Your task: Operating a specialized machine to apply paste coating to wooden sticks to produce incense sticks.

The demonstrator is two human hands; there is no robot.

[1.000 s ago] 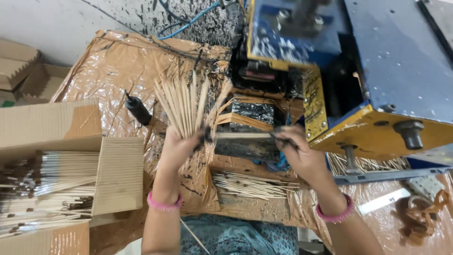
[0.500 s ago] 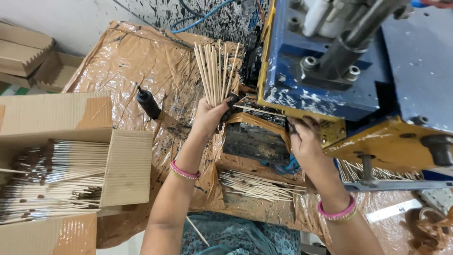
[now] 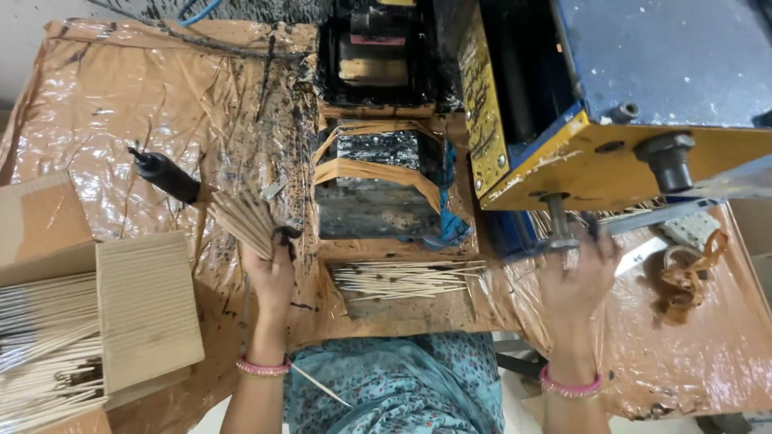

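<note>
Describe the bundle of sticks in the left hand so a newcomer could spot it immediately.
Start at the blue and yellow machine, then look left across the brown plastic sheet. The left hand grips a fanned bundle of sticks beside a black bottle. Unlike the loose sticks lying flat, it is lifted and held.

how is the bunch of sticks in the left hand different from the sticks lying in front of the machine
The bunch is gripped in the left hand, fanned and angled up-left; the loose sticks lie flat on the table, untouched, running left to right. The bunch looks tighter packed; the loose sticks are spread out. Both are thin, pale sticks.
</note>
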